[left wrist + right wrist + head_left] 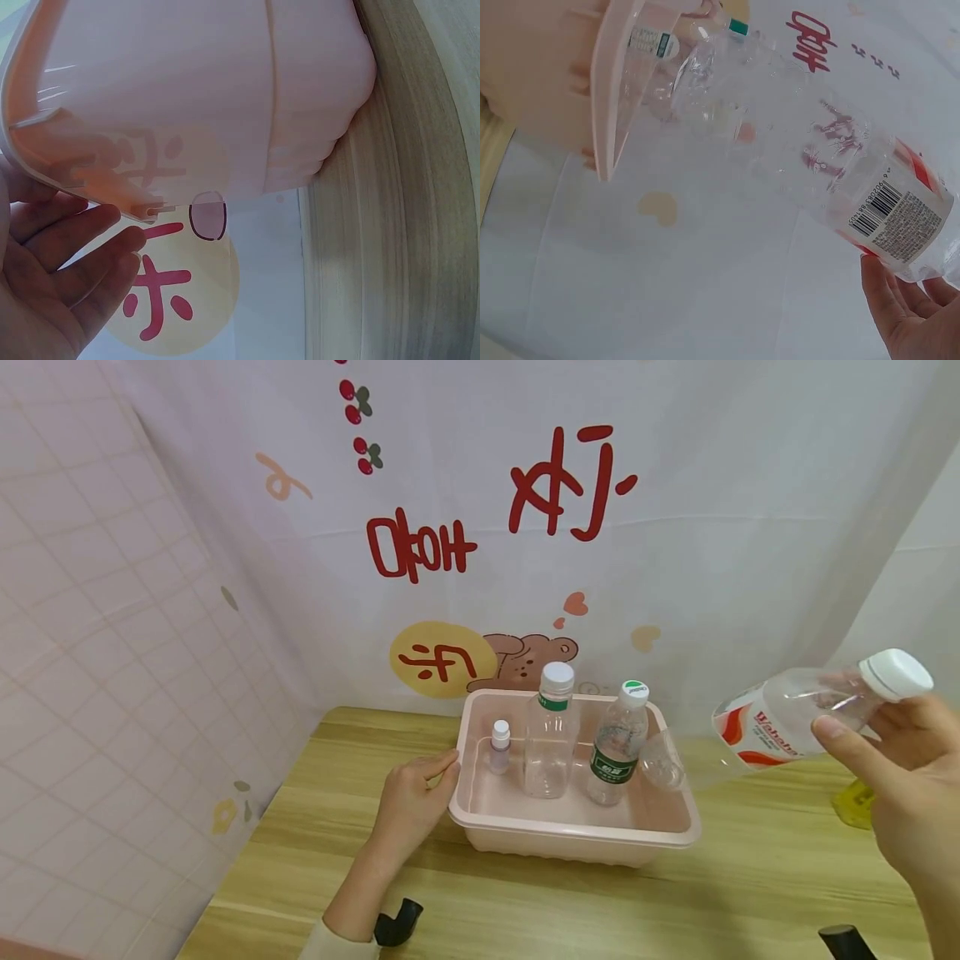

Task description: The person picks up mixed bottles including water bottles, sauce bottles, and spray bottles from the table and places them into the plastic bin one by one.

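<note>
Hands well apart: the left hand [408,802] rests loosely extended fingers against the left rim of a pink basin [555,842] near the table's [300,852] back edge; the right hand [911,785] grips a labelled bottle [765,727] near its neck, slanting it base-down toward the basin's right rim.
</note>
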The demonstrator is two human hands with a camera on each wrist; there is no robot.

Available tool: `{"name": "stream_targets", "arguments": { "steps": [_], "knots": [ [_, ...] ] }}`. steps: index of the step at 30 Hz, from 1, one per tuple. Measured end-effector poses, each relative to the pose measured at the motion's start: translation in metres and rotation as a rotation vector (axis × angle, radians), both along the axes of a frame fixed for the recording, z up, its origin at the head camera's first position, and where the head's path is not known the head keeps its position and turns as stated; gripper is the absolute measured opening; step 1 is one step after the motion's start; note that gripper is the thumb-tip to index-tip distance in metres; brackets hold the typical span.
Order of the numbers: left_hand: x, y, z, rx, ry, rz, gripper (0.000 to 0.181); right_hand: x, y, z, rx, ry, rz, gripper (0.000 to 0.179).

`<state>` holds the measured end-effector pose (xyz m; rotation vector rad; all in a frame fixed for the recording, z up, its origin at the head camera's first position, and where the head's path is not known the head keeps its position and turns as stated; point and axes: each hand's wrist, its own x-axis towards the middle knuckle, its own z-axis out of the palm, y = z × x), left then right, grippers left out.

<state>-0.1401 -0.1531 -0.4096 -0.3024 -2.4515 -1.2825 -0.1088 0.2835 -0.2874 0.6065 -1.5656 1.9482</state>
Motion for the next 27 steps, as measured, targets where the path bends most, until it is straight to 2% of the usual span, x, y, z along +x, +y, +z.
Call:
{"name": "stream_targets", "arguments": {
  "steps": [2, 9, 16, 21, 27],
  "knots": [
    [0.0, 0.0, -0.001, 0.001, -0.003, 0.0, 0.028, 0.001, -0.008, 0.004, 0.002, 0.008, 0.052, 0.049],
    [0.0, 0.0, 0.0, 0.007, -0.001, 0.002, 0.028, 0.005, -0.039, 0.015, 0.141, -0.045, 0.004, 0.047],
    [0.0, 0.001, 0.0, 0.005, -0.004, -0.003, 0.028, -0.004, -0.06, 0.007, 0.172, 0.019, 0.077, 0.05],
    [-0.001, 0.001, 0.0, -0.005, -0.006, 0.003, 0.029, -0.005, -0.077, 0.002, 0.222, -0.018, 0.036, 0.048],
    [-0.001, 0.0, 0.0, -0.006, -0.003, 0.005, 0.029, -0.003, -0.096, 0.003, 0.342, -0.097, -0.042, 0.046]
  ]
}}
